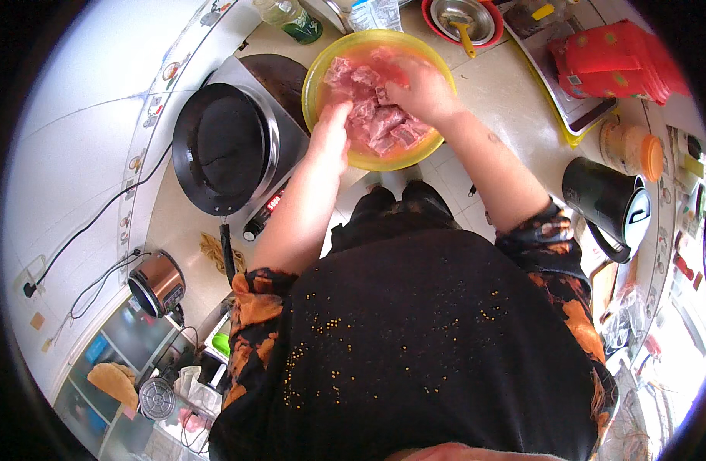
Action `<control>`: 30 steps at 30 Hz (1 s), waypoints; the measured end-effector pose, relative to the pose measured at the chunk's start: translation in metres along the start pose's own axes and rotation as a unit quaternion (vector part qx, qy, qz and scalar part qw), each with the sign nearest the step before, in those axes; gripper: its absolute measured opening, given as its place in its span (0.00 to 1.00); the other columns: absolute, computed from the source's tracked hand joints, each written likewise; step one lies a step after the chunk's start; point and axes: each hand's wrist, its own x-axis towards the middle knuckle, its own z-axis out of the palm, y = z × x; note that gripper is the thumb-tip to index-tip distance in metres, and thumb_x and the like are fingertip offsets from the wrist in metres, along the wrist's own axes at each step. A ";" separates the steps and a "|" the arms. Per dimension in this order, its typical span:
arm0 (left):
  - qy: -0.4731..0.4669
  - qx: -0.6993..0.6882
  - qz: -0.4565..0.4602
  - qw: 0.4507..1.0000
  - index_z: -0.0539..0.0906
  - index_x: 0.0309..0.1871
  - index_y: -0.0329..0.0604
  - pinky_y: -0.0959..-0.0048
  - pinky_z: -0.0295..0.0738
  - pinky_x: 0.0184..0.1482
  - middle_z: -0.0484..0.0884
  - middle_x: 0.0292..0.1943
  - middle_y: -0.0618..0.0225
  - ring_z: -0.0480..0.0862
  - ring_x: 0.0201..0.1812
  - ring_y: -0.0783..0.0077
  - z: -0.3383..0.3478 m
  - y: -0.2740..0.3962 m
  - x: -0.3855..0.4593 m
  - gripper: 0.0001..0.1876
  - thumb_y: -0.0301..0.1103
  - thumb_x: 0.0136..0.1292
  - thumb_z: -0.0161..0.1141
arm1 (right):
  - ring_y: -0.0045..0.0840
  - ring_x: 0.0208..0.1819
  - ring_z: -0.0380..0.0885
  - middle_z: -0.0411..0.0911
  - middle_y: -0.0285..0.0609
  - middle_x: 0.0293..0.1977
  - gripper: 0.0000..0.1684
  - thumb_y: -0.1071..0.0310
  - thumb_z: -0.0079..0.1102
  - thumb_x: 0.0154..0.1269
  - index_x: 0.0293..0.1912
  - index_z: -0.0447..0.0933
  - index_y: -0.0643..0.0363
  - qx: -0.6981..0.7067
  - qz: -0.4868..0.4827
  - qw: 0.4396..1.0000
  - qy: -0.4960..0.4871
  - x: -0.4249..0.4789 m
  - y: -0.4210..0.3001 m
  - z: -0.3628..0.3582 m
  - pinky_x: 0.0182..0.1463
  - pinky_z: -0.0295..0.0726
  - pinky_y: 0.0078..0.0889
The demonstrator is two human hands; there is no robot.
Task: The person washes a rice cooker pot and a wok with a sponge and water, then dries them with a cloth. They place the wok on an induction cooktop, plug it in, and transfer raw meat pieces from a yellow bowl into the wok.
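Observation:
A yellow plastic basin [380,163] holds chunks of raw meat [385,121] in reddish water. My left hand [334,129] is at the basin's left side, its fingertips against the meat; whether it grips a piece cannot be made out. My right hand [417,89] reaches into the basin from the right, its fingers among the meat and partly under the cloudy water, so its hold is hidden too.
Left of the basin, a black frying pan [220,147] sits on a cooker. A steel bowl [462,20] with a yellow-handled brush stands behind at the right. An electric kettle [606,201], a jar [632,150] and a tray [589,118] under red cloth-like packaging are further right.

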 end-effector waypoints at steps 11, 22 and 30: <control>-0.006 0.018 -0.065 0.998 0.75 0.65 0.50 0.55 0.73 0.63 0.80 0.60 0.63 0.78 0.60 0.60 0.010 0.023 0.075 0.28 0.59 0.72 0.50 | 0.37 0.60 0.77 0.78 0.46 0.59 0.45 0.46 0.74 0.49 0.65 0.72 0.52 0.099 0.197 0.941 -0.257 0.067 0.025 0.029 0.64 0.74 0.37; 0.066 0.100 -0.169 0.978 0.78 0.60 0.55 0.42 0.66 0.58 0.80 0.57 0.67 0.76 0.58 0.58 0.014 0.047 0.104 0.26 0.61 0.69 0.50 | 0.42 0.63 0.74 0.76 0.50 0.59 0.50 0.54 0.76 0.46 0.69 0.66 0.50 -0.013 0.111 0.961 -0.252 0.067 0.014 0.025 0.66 0.72 0.37; 0.038 0.156 -0.097 0.982 0.79 0.50 0.46 0.52 0.71 0.56 0.81 0.46 0.65 0.79 0.50 0.61 0.002 0.054 0.090 0.16 0.46 0.68 0.51 | 0.44 0.66 0.70 0.69 0.53 0.65 0.50 0.64 0.71 0.48 0.72 0.62 0.45 -0.041 0.062 0.979 -0.191 0.056 0.003 0.025 0.68 0.72 0.40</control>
